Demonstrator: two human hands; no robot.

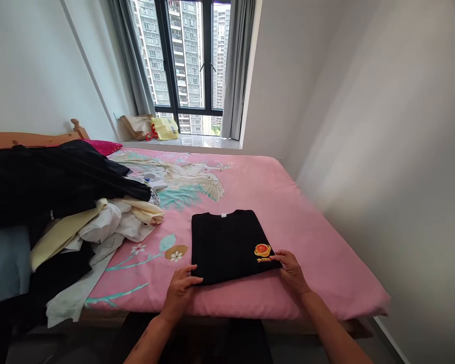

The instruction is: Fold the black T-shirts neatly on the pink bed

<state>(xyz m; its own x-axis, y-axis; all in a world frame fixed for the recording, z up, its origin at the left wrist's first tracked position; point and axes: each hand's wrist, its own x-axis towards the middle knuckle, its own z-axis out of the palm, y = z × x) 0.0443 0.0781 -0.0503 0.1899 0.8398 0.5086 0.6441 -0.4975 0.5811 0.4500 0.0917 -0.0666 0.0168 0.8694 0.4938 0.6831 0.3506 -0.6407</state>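
A black T-shirt [227,242], folded into a near-rectangle, lies flat on the bed. Its neckline, with a small white label, faces the window, and an orange and yellow print sits by its near right corner. My left hand [181,287] pinches the near left corner, thumb and fingers around the fabric. At the near right corner, my right hand [291,270] grips the edge beside the print. Parts of both hands' fingertips are hidden by the cloth.
A heap of clothes [56,177], black, white, cream and grey, covers the bed's left side. The pink flowered bedsheet [318,263] reaches the near bed edge. Paper bags [166,128] stand on the windowsill, and a wall [402,151] rises on the right.
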